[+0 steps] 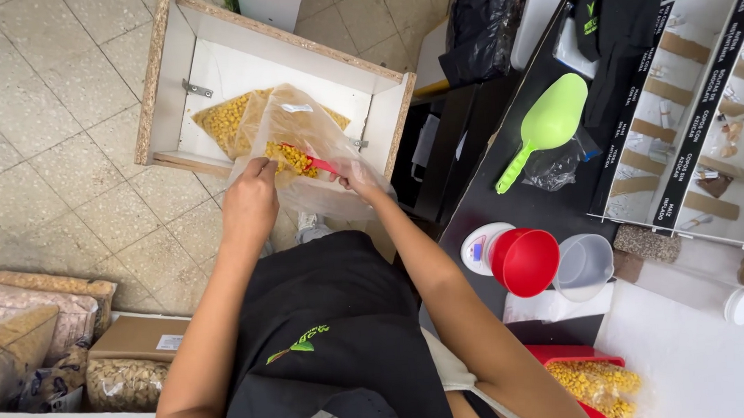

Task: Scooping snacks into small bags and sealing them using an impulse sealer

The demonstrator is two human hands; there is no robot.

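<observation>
Arms outstretched, left hand (249, 203) pinching clear bag (300, 132) open, right hand (355, 176) gripping red scoop (306, 160) of yellow kernels.

Over an open white drawer (212, 69) that holds bags of yellow kernels, the left hand (251, 203) pinches the rim of a clear plastic bag (295, 124), while the right hand (360, 177), inside a thin transparent glove, grips a red scoop (312, 161) loaded with yellow kernels at the bag's mouth. To the right, a black counter (482, 203) carries a green scoop (546, 125), a red bowl (525, 262) on a small white scale (480, 247), and a clear cup (585, 266) just beside it. The person wears a black apron (336, 338); more filled bags (22, 337) lie on the floor at left.
</observation>
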